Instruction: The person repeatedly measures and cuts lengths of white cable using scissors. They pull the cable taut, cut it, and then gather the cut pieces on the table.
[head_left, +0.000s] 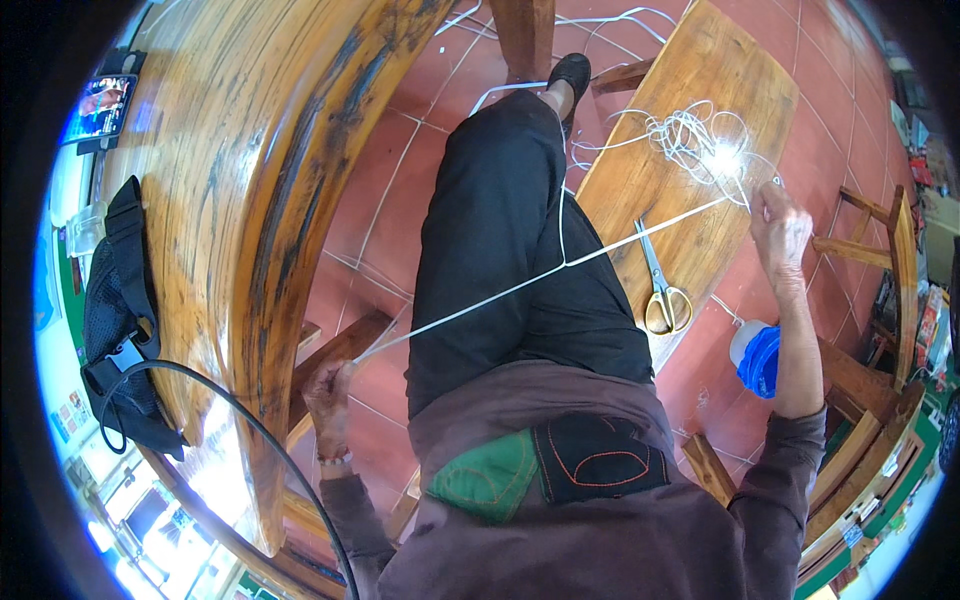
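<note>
A thin white cord (480,301) stretches taut and slanting across my lap. Its lower left end is pinched in my left hand (328,398), beside the edge of the wooden table. My right hand (780,230) grips the other end, higher up at the right, over the wooden bench's edge. Near the middle, another strand joins the taut line and runs up along my leg toward my black shoe (570,75). A loose tangle of the same cord (680,135) lies on the bench (740,60). Scissors (660,290) with gold-coloured handles rest on the bench below it.
A thick wooden table (220,180) fills the left side, with a black mesh strap bag (122,310) and a black cable (245,405) by it. On the red tiled floor (370,180) sits a blue and white object (757,355). Wooden stools (900,270) stand at the right.
</note>
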